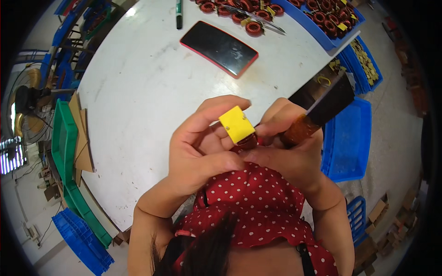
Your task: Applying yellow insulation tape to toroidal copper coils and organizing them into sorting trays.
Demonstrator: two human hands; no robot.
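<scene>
Between my hands, just in front of my body, is a copper-wire ring coil (247, 142) with a square yellow plate (236, 124) on its upper side. My left hand (198, 142) curls around the plate and coil, its thumb underneath. My right hand (294, 156) grips the brown, tape-like wrapped handle (300, 130) of a broad, dark-bladed knife (332, 99), the blade pointing up and away to the right. The thumb and forefinger of that same hand also reach the coil's right side. Much of the coil is hidden by fingers.
On the white table (138, 101) lie a red-edged phone (220, 47), a green marker (179, 16), metal tweezers (271, 26) and several ring coils (254, 28). A blue tray (317, 30) of coils stands far right. A blue bin (347, 142) is beside the table; green trays (64, 138) are at left.
</scene>
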